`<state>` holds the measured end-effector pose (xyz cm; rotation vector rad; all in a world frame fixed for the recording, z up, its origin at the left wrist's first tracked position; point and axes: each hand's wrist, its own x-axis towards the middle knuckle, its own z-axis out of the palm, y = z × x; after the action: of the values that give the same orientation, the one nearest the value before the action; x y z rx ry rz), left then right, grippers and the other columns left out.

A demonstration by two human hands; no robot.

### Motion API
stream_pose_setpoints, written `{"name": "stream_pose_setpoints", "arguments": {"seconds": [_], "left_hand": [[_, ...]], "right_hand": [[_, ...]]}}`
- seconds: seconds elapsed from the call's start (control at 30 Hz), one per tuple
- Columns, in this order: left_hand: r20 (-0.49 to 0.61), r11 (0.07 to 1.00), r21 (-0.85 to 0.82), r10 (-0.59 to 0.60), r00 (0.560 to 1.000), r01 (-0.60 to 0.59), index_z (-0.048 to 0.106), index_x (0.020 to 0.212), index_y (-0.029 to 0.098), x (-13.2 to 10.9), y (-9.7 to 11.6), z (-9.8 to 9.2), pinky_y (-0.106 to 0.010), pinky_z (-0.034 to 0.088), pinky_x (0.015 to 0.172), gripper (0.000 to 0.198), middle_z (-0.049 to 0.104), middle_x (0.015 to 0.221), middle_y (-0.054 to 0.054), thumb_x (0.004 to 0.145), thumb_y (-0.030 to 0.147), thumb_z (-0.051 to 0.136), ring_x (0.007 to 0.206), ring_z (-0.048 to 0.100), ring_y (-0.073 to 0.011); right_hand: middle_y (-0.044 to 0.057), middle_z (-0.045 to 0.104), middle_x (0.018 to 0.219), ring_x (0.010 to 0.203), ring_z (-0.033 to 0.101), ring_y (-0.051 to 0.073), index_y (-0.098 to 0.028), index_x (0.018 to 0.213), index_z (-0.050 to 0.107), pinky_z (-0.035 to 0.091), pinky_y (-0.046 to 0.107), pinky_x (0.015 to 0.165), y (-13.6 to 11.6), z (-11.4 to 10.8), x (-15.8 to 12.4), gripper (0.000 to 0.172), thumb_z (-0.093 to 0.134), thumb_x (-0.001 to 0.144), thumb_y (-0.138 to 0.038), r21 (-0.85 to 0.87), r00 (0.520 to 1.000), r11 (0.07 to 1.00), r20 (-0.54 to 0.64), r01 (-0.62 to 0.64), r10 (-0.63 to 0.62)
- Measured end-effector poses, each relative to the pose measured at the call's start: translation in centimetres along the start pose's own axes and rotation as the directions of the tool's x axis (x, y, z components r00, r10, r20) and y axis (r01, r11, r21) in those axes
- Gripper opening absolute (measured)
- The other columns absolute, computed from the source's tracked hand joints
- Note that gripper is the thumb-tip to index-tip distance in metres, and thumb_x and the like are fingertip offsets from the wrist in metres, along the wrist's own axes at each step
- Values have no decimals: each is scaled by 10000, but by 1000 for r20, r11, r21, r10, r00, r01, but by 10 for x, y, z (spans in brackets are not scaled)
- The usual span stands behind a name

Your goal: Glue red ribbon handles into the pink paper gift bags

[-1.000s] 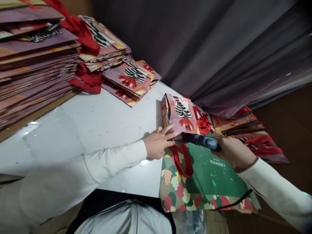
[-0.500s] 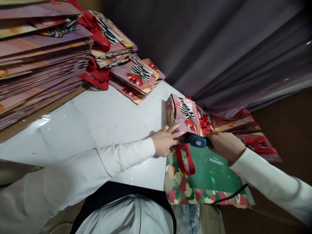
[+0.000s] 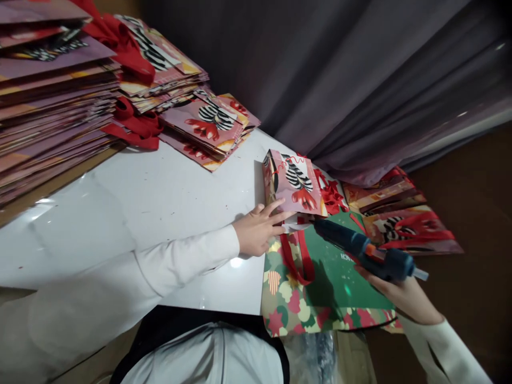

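A pink printed paper bag (image 3: 294,184) with a zebra-striped bow picture lies on the table, its near end gaping. My left hand (image 3: 258,230) is at that near end with fingers stretched out and spread. One finger rests on the top panel and the others touch the edge of the opening. My right hand (image 3: 406,290) is wrapped round a dark blue hot glue gun (image 3: 356,242), and a clear glue stick pokes out of its back. The gun's nozzle points into the bag's opening. Beneath the gun lies a green bag (image 3: 336,282) with a patterned border and red ribbon handle.
Tall stacks of flat printed bags (image 3: 52,122) with red ribbons fill the left of the white table (image 3: 172,213). A smaller pile (image 3: 212,125) lies beyond. Red ribbons (image 3: 330,194) and more bags (image 3: 416,229) lie to the right. A grey curtain (image 3: 320,69) hangs behind.
My right hand has drawn back toward me and to the right, turning the glue gun so its full length shows. My left hand stays at the bag's opening; the whole view has shifted slightly.
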<state>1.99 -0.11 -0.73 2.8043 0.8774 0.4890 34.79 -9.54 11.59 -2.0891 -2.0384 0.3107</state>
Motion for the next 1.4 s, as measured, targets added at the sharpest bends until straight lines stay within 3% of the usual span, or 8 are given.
{"name": "stream_pose_setpoints", "arguments": {"seconds": [0.27,0.43,0.53,0.63,0.73,0.83,1.13,1.4], "left_hand": [[66,999,33,-19,998,17,575,1323,271,1,1,-8,-516,351,965,561,262,1621,-37,766,221,542,1471,132,-411],[121,997,66,-51,991,43,534,1377,306,1,3,-11,-488,382,921,604,254,1625,-14,784,197,506,1477,125,-395],[133,995,87,-59,989,48,529,1381,315,2,4,-11,-483,396,891,608,243,1628,-5,785,199,500,1470,134,-405],[132,994,102,-53,990,40,546,1359,310,2,4,-10,-487,395,892,589,255,1624,-8,782,199,500,1465,144,-405],[119,993,108,-53,991,40,557,1350,298,2,4,-10,-485,393,898,572,271,1617,-21,787,207,508,1465,145,-401],[108,993,106,-54,993,43,551,1359,307,2,5,-9,-493,389,914,564,271,1615,-15,801,232,517,1464,146,-404],[112,990,129,-66,992,51,476,1437,325,1,7,-8,-504,383,935,657,204,1640,10,788,226,518,1481,108,-385],[104,992,118,-57,993,45,515,1401,321,2,6,-8,-494,388,929,632,203,1640,7,777,222,518,1483,100,-383]], "right_hand": [[76,765,823,828,712,304,-194,806,722,596,415,775,27,54,-12,407,781,647,-564,544,958,799,31,-255,284],[108,768,965,897,710,297,-181,971,710,575,418,824,10,57,5,500,777,652,-560,596,989,790,55,-145,140],[78,759,872,810,702,270,-179,950,694,561,357,718,0,44,17,423,702,729,-539,401,1000,916,8,3,-7],[50,720,745,671,664,229,-184,829,675,468,300,581,-14,27,28,257,643,788,-436,-24,995,995,46,94,-93],[53,734,824,715,677,224,-200,886,672,406,284,578,-37,10,40,136,617,790,-279,-377,983,910,128,173,-134],[63,751,903,792,701,239,-221,967,681,398,284,598,-64,-2,53,192,607,791,-244,-574,967,783,214,238,-137],[111,754,866,836,718,290,-186,1000,717,444,322,634,-95,-7,83,246,574,808,-241,-708,908,581,391,402,-152],[141,746,863,862,711,286,-153,981,731,462,316,668,-95,-2,89,245,596,797,-243,-711,910,582,388,394,-143]]}}
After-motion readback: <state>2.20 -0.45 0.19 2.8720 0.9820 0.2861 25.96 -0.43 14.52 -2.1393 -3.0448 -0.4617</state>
